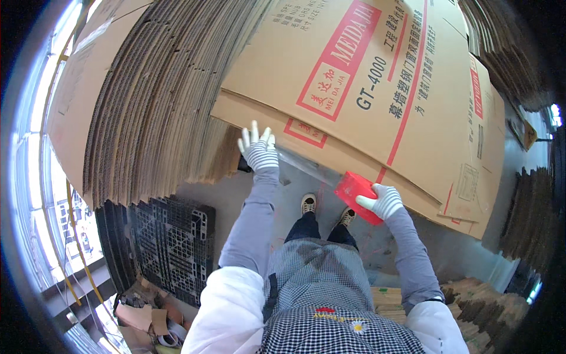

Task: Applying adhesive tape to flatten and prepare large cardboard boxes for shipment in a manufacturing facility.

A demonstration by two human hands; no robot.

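The brown cardboard sheets (354,133), printed in red and black, lie flat, overlapping unevenly. By their near edge a boxy red block (355,189) is held tilted; from here I can't tell whether it touches them.

The cartons (265,88) in front of you are flat cardboard, smooth-faced and mostly matt. The stack (156,112) to your left shows rough, corrugated paper edges. Your gloves (260,152) look like knitted cloth, dull and soft — the red block (356,190) looks like plastic, with a faint sheen. Your grey sleeves (250,224) are matt cloth, your apron (354,339) woven cloth — matt too. The black pallet (174,242) looks like moulded plastic; the floor (289,212) is smooth.
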